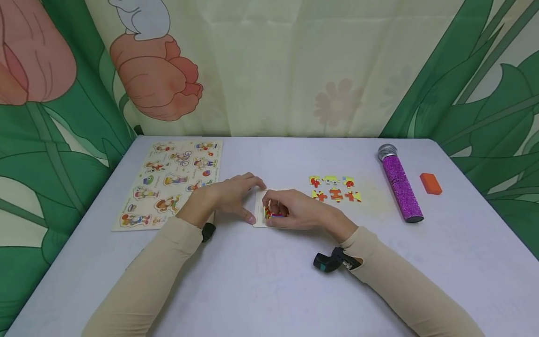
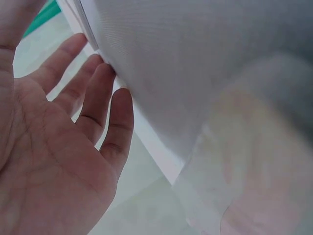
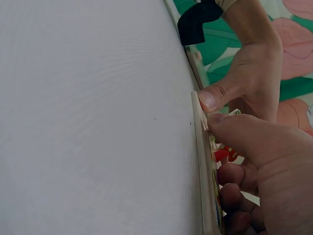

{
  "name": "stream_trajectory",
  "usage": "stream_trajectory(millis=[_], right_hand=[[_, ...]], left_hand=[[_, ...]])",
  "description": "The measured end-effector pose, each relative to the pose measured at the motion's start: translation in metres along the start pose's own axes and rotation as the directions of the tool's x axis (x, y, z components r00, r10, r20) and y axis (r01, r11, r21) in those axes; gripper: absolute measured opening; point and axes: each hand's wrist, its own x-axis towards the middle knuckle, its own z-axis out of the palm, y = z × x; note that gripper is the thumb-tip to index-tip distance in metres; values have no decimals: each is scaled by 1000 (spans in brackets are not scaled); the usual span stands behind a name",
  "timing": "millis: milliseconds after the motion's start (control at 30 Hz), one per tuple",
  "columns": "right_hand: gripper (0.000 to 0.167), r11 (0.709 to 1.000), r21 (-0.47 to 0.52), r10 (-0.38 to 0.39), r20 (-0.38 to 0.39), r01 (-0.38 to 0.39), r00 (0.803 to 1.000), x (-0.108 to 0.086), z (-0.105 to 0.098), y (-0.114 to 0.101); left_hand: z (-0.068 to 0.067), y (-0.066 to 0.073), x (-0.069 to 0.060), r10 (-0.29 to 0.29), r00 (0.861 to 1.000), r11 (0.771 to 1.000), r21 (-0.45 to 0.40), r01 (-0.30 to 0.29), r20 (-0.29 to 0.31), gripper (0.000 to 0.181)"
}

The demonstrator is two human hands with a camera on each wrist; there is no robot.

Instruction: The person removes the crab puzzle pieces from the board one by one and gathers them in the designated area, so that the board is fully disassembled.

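Observation:
A small jigsaw puzzle board (image 1: 259,215) lies flat near the middle of the table, with colourful pieces showing inside its pale frame. My left hand (image 1: 229,196) spans its left side, thumb at the near corner and extended fingers by the far corner. Over the board, my right hand (image 1: 301,210) has curled fingers and pinches a puzzle piece (image 3: 226,152), red and partly hidden by the thumb and fingers. Several loose red, yellow and blue puzzle pieces (image 1: 335,194) lie in two rows just beyond the right hand.
A large picture board (image 1: 139,206) with figures lies at the left, under the left forearm's side. At the right are a purple glitter microphone (image 1: 400,187) and an orange block (image 1: 431,183). A patterned curtain (image 1: 269,70) hangs behind the white table (image 1: 261,281).

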Motion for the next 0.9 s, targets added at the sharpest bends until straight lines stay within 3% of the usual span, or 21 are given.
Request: stream_trajectory(millis=[233,367,733,900], right_hand=[[28,994,-106,-26,1,26,1000,-2,2,-2],[30,993,-114,-4,-5,3,1000,-2,3,-2],[32,999,6,36,24,-36,999,-2,-5,-3],[32,998,52,26,-2,-26,1000,-5,-12,-3]], left_hand=[[0,0,0,-16,1000,1000,-3,16,6,90],[0,0,1,-16,1000,1000,-1,16,6,91],[0,1,2,-19,1000,1000,6,18,11,92],[2,0,2,-40,999,999,6,40,11,92]])
